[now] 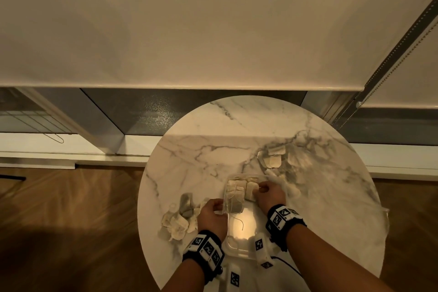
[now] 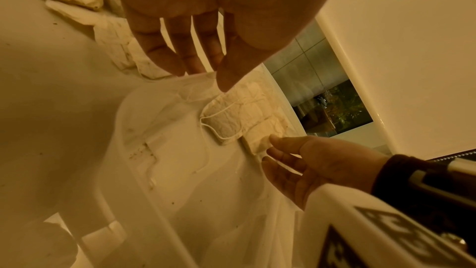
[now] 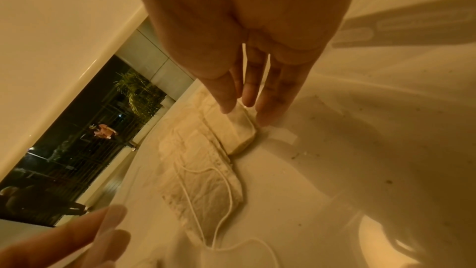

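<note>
A clear plastic container (image 1: 240, 227) lies on a round marble table (image 1: 201, 149). Several tea bags (image 1: 234, 194) with strings are stacked at its far end. My left hand (image 1: 219, 208) pinches the container's left rim (image 2: 134, 180), thumb inside and fingers outside, as the left wrist view (image 2: 206, 72) shows. My right hand (image 1: 259, 188) reaches into the container from the right. Its thumb and fingers (image 3: 244, 111) pinch the rightmost tea bag (image 3: 239, 127), which stands on edge against the stack (image 3: 206, 186).
Loose tea bags lie in a pile (image 1: 176, 223) left of the container and another pile (image 1: 272, 159) beyond it on the right. A window with a lowered roller blind (image 1: 213, 31) is behind the table. Wooden floor (image 1: 71, 220) surrounds it.
</note>
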The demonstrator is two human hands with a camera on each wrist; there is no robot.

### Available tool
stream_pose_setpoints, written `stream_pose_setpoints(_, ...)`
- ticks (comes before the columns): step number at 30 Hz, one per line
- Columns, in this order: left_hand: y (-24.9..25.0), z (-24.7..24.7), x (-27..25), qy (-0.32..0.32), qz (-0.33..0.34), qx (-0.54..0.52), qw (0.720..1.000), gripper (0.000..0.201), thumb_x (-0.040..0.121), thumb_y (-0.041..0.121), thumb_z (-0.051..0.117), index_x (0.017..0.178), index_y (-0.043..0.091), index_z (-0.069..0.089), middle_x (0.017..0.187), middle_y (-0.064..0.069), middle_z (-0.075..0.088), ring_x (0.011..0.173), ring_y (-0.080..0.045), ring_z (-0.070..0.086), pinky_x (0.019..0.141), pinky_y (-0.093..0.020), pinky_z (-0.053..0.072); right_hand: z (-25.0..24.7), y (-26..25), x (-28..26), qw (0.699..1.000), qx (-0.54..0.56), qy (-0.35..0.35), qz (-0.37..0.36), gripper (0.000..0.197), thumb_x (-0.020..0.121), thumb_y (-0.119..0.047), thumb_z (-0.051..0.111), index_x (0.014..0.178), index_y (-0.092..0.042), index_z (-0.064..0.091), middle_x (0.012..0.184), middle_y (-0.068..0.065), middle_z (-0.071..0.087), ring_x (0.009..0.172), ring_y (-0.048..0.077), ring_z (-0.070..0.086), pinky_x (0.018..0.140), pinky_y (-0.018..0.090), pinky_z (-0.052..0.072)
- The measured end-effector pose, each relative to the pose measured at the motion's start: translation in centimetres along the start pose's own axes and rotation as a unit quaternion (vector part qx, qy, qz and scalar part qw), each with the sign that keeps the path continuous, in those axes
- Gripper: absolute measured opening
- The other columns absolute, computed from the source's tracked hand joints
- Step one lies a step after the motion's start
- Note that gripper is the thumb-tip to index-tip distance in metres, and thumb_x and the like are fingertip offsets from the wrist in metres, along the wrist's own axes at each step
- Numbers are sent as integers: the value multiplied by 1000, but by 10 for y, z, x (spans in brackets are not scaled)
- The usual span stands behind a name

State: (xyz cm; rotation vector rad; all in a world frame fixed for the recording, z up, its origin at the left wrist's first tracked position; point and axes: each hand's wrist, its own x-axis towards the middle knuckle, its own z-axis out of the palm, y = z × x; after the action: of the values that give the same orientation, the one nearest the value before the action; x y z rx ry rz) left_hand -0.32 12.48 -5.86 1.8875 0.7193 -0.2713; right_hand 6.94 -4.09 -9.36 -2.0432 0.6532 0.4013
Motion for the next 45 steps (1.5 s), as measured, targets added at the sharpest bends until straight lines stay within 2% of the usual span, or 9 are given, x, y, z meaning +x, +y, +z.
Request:
stream_pose_setpoints(3, 0, 0, 0, 1, 4, 6, 1000, 31, 77, 1, 66, 102, 19, 66, 92, 6, 67, 85, -9, 62, 72, -13, 46, 0, -2, -2, 1000, 16, -7, -4, 21, 87, -10, 66, 107, -12, 70, 90, 3, 68, 89, 23, 66, 85, 32, 54)
stream_pose_setpoints(7, 0, 0, 0, -2, 12, 11, 1000, 30, 78, -1, 63, 103, 17, 66, 92, 5, 67, 84, -9, 61, 65, -6, 41, 1, -3, -1, 1000, 27, -13, -6, 20, 86, -9, 66, 105, -11, 70, 87, 3, 68, 87, 24, 67, 86, 36, 56)
stream_pose_setpoints(14, -3, 0, 2, -10, -1, 6, 1000, 32, 76, 2, 68, 103, 18, 66, 97, 4, 69, 82, -4, 61, 68, -9, 44, -1, 0, -4, 999, 36, 26, 11, 16, 85, -12, 67, 100, -16, 64, 91, 4, 67, 86, 23, 63, 82, 29, 50)
stream_pose_setpoints(21, -6, -1, 3, -14, -5, 2, 1000, 31, 76, 4, 69, 102, 21, 66, 95, 7, 69, 80, 0, 61, 67, -9, 45, 0, -2, -10, 999, 53, -2, -3, 15, 86, -9, 60, 94, -20, 66, 93, 6, 70, 88, 25, 67, 88, 42, 57)
stream_pose_setpoints(25, -6, -1, 4, -13, -6, 7, 1000, 30, 77, 5, 68, 103, 22, 66, 96, 6, 69, 86, -9, 64, 75, -17, 49, -4, -2, -13, 998, 62, -7, -4, 15, 86, -13, 58, 92, -24, 66, 91, 5, 70, 86, 23, 68, 85, 43, 58)
stream_pose_setpoints(29, -4, -1, 4, -14, -2, 15, 1000, 30, 81, 7, 66, 107, 23, 65, 100, 5, 69, 93, -14, 65, 85, -24, 52, -8, 1, -21, 997, 75, -36, -4, 16, 84, -12, 60, 92, -24, 65, 86, 5, 69, 76, 24, 68, 73, 45, 61)
stream_pose_setpoints(33, -3, -4, 2, -26, 5, 3, 1000, 30, 83, 7, 64, 109, 21, 63, 101, 5, 66, 91, -10, 63, 80, -18, 47, -8, 2, -37, 992, 106, -70, 5, 15, 87, -7, 58, 92, -18, 65, 83, 9, 68, 70, 22, 64, 57, 34, 56)
stream_pose_setpoints(40, -17, -25, 4, -4, 16, -18, 1000, 23, 87, 4, 61, 107, 17, 62, 99, 0, 66, 80, 0, 57, 58, -2, 41, -11, -2, -55, 986, 112, -127, 1, 13, 89, -4, 60, 90, -16, 65, 79, 9, 66, 70, 22, 61, 57, 31, 50)
stream_pose_setpoints(45, -36, -51, 7, 38, 16, -2, 999, 19, 87, 4, 63, 101, 17, 66, 94, -2, 68, 82, -9, 60, 58, -3, 39, -13, -1, -65, 986, 113, -123, 1, 14, 89, -3, 60, 91, -15, 65, 79, 10, 65, 69, 21, 60, 54, 28, 49)
